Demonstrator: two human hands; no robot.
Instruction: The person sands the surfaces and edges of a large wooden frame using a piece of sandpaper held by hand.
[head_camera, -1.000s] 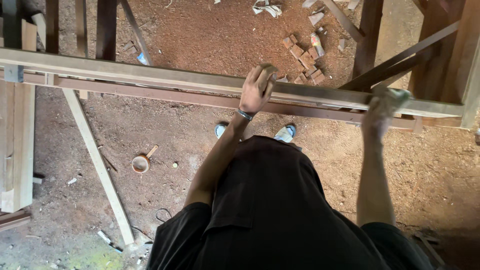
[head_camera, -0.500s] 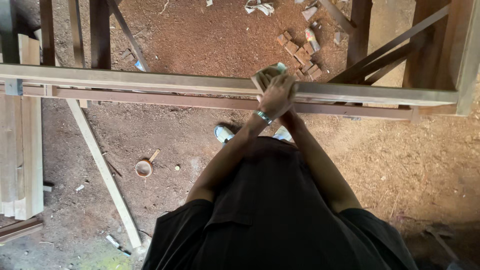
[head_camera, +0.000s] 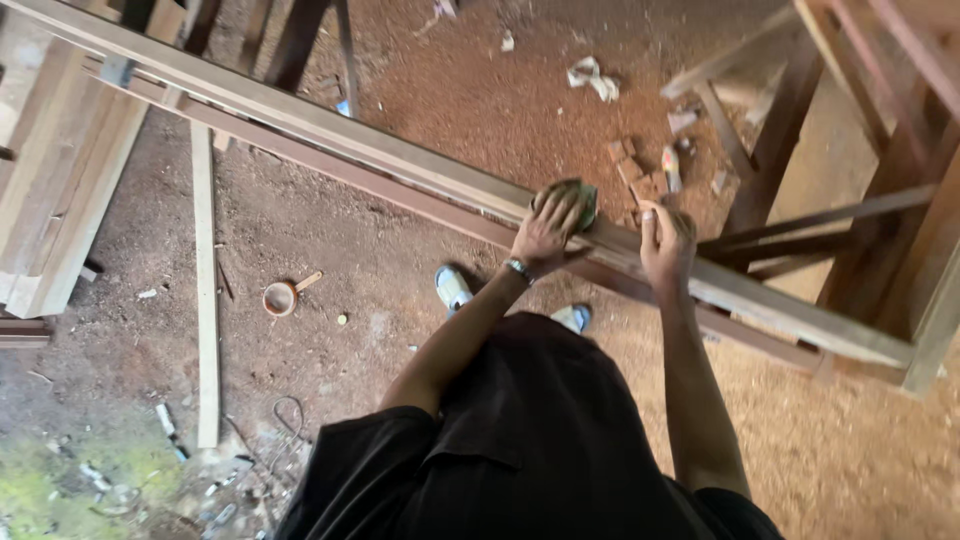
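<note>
Far to the left a stack of pale sawn planks (head_camera: 60, 190) stands against the wall, and a single thin pale batten (head_camera: 206, 300) lies flat on the dirt beside it. Near the batten sits a small round orange cup with a short handle (head_camera: 281, 297), well apart from the work.

Across the whole scene runs a long pale wooden beam (head_camera: 300, 125), raised off the ground at about waist height, with a darker reddish rail (head_camera: 330, 170) just below it. The person's left hand (head_camera: 545, 232) is spread flat, fingers splayed, pressing a folded greenish pad, probably sandpaper (head_camera: 578, 198), down onto the top of the beam; the open palm looks meant to spread pressure along the grain. Just beside it the right hand (head_camera: 665, 240) is curled round the beam's near edge, clasping nothing but the timber, likely to steady it.

Further right, small brick-coloured wooden offcuts (head_camera: 630, 165) lie on the ground beyond the beam, and dark upright posts (head_camera: 780, 140) rise there. The reddish floor of packed earth and sawdust (head_camera: 480, 90) carries scraps of crumpled white paper (head_camera: 592, 76).
</note>
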